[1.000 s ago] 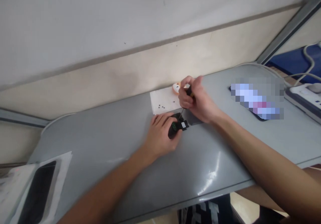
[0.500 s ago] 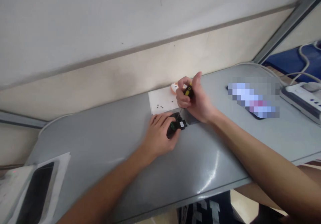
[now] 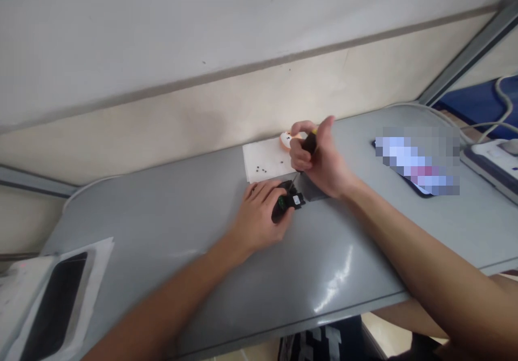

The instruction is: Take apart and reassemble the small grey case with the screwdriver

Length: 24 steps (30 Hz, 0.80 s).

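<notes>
My left hand rests on the grey table and grips a small black device with a white label at one end. My right hand is closed around a small screwdriver with a dark and yellow handle, its thin shaft pointing down at the black device. Just behind the hands lies a white sheet of paper with several tiny dark screws on it. An orange and white round figure sits at the paper's far edge against the wall.
A phone with a lit, blurred screen lies on the table to the right. A white power strip with cables sits at the far right. At the lower left a dark phone lies on white packaging.
My right hand has turned the screwdriver handle slightly between its fingers. My left hand stays on the black device. The view has shifted a little.
</notes>
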Each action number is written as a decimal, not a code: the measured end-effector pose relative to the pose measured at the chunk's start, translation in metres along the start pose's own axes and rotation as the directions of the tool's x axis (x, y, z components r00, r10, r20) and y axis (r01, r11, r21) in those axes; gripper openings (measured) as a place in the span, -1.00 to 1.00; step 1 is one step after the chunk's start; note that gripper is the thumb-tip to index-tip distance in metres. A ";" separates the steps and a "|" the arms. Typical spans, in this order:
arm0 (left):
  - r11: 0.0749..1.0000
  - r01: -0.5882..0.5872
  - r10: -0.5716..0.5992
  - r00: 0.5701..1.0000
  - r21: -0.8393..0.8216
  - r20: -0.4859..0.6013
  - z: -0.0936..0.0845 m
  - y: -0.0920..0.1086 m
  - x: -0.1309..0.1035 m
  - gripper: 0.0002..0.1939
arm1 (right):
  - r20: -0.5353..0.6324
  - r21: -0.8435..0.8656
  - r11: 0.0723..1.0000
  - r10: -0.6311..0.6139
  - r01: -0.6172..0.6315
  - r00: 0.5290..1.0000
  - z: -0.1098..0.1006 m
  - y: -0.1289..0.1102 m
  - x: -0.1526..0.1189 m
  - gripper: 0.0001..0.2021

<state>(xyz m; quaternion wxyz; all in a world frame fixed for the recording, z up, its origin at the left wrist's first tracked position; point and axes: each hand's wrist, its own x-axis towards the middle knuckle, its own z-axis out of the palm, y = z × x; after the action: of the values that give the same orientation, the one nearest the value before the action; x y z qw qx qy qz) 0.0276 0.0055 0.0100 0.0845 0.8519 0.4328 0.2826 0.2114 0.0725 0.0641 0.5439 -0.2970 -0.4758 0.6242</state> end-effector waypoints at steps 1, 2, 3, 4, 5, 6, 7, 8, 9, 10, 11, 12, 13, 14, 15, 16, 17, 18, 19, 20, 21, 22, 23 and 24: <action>1.000 0.004 -0.004 1.000 -0.003 0.002 0.000 0.000 0.000 -0.83 | 0.012 -0.004 1.000 0.004 -0.004 1.000 0.000 -0.001 0.000 -0.47; 1.000 0.009 -0.009 1.000 -0.005 0.004 0.000 0.000 0.000 -0.84 | 0.025 -0.006 1.000 0.009 -0.009 1.000 0.001 -0.001 0.000 -0.48; 1.000 0.014 -0.014 1.000 -0.005 0.005 0.000 0.001 0.000 -0.83 | 0.037 -0.006 1.000 0.010 -0.010 0.999 0.001 -0.001 0.000 -0.50; 1.000 0.018 -0.018 1.000 -0.003 0.006 0.000 0.001 0.000 -0.82 | 0.045 -0.003 1.000 0.006 -0.006 0.999 0.002 -0.001 -0.001 -0.51; 1.000 0.021 -0.021 1.000 0.000 0.005 0.000 0.000 0.000 -0.81 | 0.044 0.005 1.000 -0.007 0.007 0.999 0.002 -0.001 -0.001 -0.51; 1.000 0.022 -0.022 1.000 0.004 0.004 -0.001 0.000 0.000 -0.81 | 0.037 0.014 1.000 -0.022 0.021 0.999 0.002 0.000 -0.002 -0.49; 1.000 0.019 -0.019 1.000 0.007 0.008 -0.001 0.000 0.000 -0.80 | 0.027 0.024 0.999 -0.031 0.030 0.999 0.002 0.000 -0.003 -0.46; 1.000 0.012 -0.012 1.000 0.006 0.015 -0.001 0.000 0.000 -0.81 | 0.018 0.034 0.999 -0.030 0.029 0.999 0.002 0.001 -0.003 -0.43; 1.000 0.005 -0.005 1.000 0.003 0.020 -0.001 0.000 0.000 -0.81 | 0.010 0.041 0.999 -0.022 0.021 1.000 0.001 0.001 -0.004 -0.41; 1.000 -0.002 0.002 1.000 -0.003 0.025 -0.001 0.000 0.000 -0.82 | 0.005 0.044 0.999 -0.011 0.010 1.000 0.001 0.001 -0.004 -0.41; 1.000 -0.005 0.006 1.000 -0.012 0.028 -0.001 -0.001 -0.001 -0.83 | 0.002 0.041 0.999 0.000 0.000 1.000 0.000 0.001 -0.003 -0.43; 1.000 -0.004 0.004 1.000 -0.023 0.029 -0.001 -0.001 -0.001 -0.83 | -0.001 0.032 0.999 0.010 -0.010 1.000 0.000 0.000 -0.003 -0.46; 0.999 0.002 0.000 1.000 -0.033 0.031 -0.001 -0.002 -0.001 -0.83 | -0.006 0.018 1.000 0.014 -0.014 1.000 -0.001 -0.001 -0.002 -0.48; 0.999 0.007 -0.005 0.999 -0.043 0.039 0.000 -0.002 -0.001 -0.84 | -0.012 0.003 1.000 0.014 -0.014 1.000 -0.001 -0.002 -0.001 -0.48; 0.999 0.011 -0.009 0.999 -0.052 0.052 0.000 -0.003 -0.001 -0.84 | -0.014 -0.011 1.000 0.013 -0.013 1.000 -0.002 -0.003 0.000 -0.47; 0.998 0.014 -0.010 0.998 -0.060 0.067 -0.001 -0.003 -0.002 -0.85 | -0.013 -0.021 1.000 0.011 -0.011 1.000 -0.002 -0.004 0.000 -0.47; 0.998 0.017 -0.012 0.997 -0.066 0.081 -0.001 -0.004 -0.002 -0.87 | -0.012 -0.026 1.000 0.004 -0.004 1.000 -0.003 -0.004 0.001 -0.48; 0.997 0.021 -0.014 0.995 -0.071 0.094 -0.001 -0.004 -0.002 -0.88 | -0.010 -0.027 1.000 -0.007 0.006 1.000 -0.004 -0.004 0.001 -0.50; 0.997 0.026 -0.018 0.995 -0.075 0.101 -0.001 -0.004 -0.002 -0.89 | -0.004 -0.024 1.000 -0.016 0.016 1.000 -0.004 -0.004 0.001 -0.52; 0.997 0.031 -0.023 0.994 -0.078 0.104 -0.001 -0.004 -0.002 -0.89 | 0.005 -0.015 1.000 -0.018 0.018 1.000 -0.005 -0.004 0.001 -0.53; 0.996 0.034 -0.026 0.994 -0.081 0.106 -0.002 -0.004 -0.002 -0.89 | 0.013 -0.002 1.000 -0.014 0.014 1.000 -0.006 -0.003 0.000 -0.53; 0.996 0.036 -0.027 0.994 -0.085 0.109 -0.002 -0.004 -0.002 -0.88 | 0.016 0.009 1.000 -0.007 0.007 1.000 -0.007 -0.003 -0.001 -0.51; 0.995 0.036 -0.026 0.993 -0.089 0.112 -0.002 -0.004 -0.002 -0.87 | 0.016 0.014 1.000 0.004 -0.004 1.000 -0.007 -0.002 -0.001 -0.47; 0.995 0.036 -0.025 0.993 -0.092 0.114 -0.002 -0.003 -0.001 -0.86 | 0.010 0.012 1.000 0.012 -0.012 1.000 -0.007 -0.002 -0.002 -0.45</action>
<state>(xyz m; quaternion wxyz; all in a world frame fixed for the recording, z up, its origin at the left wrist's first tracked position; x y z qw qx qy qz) 0.0234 0.0061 0.0100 0.1532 0.8547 0.4266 0.2529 0.2189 0.0727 0.0627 0.5395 -0.2937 -0.4727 0.6318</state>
